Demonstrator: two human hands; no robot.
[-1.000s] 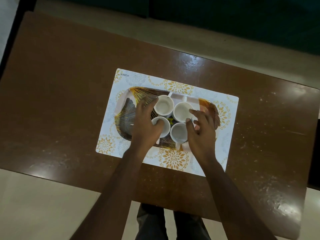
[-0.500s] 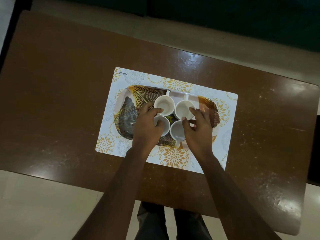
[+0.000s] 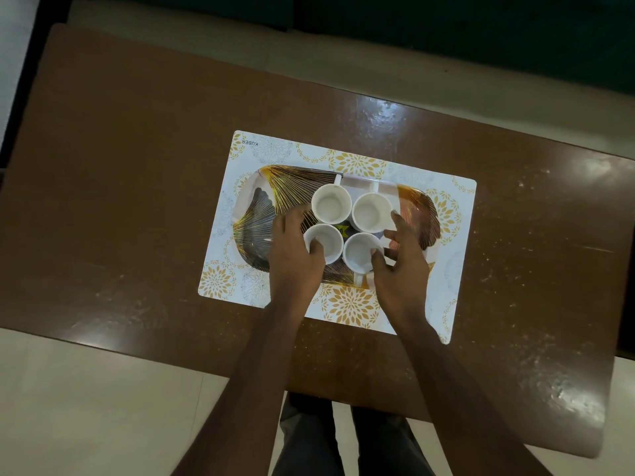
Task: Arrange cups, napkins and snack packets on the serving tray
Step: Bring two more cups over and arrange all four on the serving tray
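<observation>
A serving tray [image 3: 254,214] with a black and gold leaf pattern lies on a white placemat. Several white cups stand on it in a tight cluster: far-left cup [image 3: 331,204], far-right cup [image 3: 371,213], near-left cup [image 3: 326,240] and near-right cup [image 3: 359,252]. My left hand [image 3: 295,259] is at the near-left cup, thumb over its rim and fingers along its left side. My right hand [image 3: 403,266] is beside the near-right cup with fingers spread, its thumb tip touching the rim. A small yellow and black item [image 3: 343,230] shows between the cups.
The placemat [image 3: 354,304], white with gold flowers, lies on a glossy brown table [image 3: 137,201]. The table's near edge runs just above my legs [image 3: 343,438]. Pale floor surrounds the table.
Both hands have drawn back toward me from the far cups. My right hand has slid right and its fingers have spread apart. The cups stay in their cluster.
</observation>
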